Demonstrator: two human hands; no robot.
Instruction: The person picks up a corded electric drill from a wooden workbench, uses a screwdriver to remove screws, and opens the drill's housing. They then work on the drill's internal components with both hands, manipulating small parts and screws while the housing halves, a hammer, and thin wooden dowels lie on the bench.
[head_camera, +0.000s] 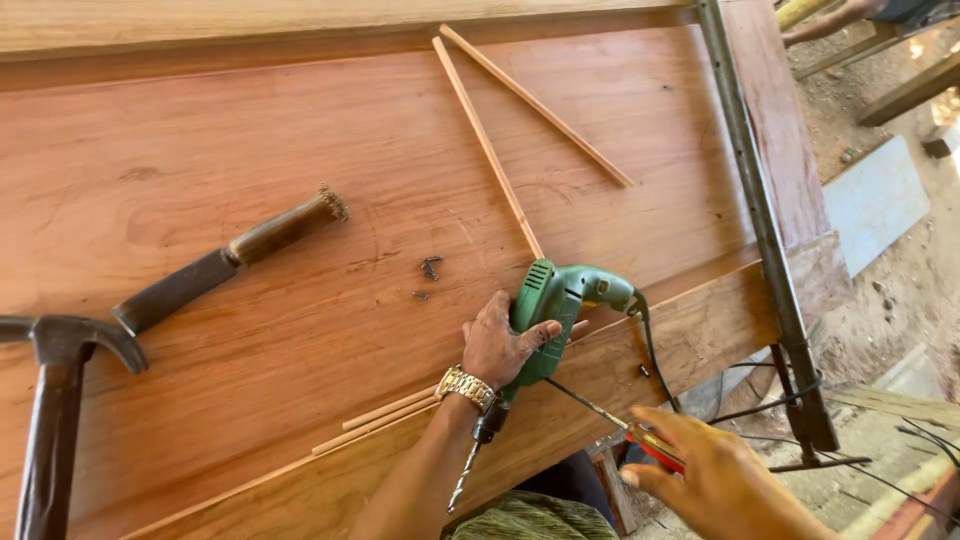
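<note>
A green electric drill (562, 298) lies on a large reddish wooden panel (300, 170), its bit (465, 482) pointing down past the panel's near edge. My left hand (497, 345), with a gold watch on the wrist, grips the drill's body. My right hand (715, 475) is off the panel's edge at lower right and holds a red-handled screwdriver (655, 450), whose thin shaft points up-left toward the drill. The drill's black cord (652, 352) hangs over the edge.
A hammer (60, 400) and a wooden-handled chisel (225, 262) lie at left. A few dark screws (430, 268) sit near the drill. Thin wooden strips (490, 150) cross the panel. A long metal bar clamp (762, 210) runs along the right. Another person's arm (830, 20) shows top right.
</note>
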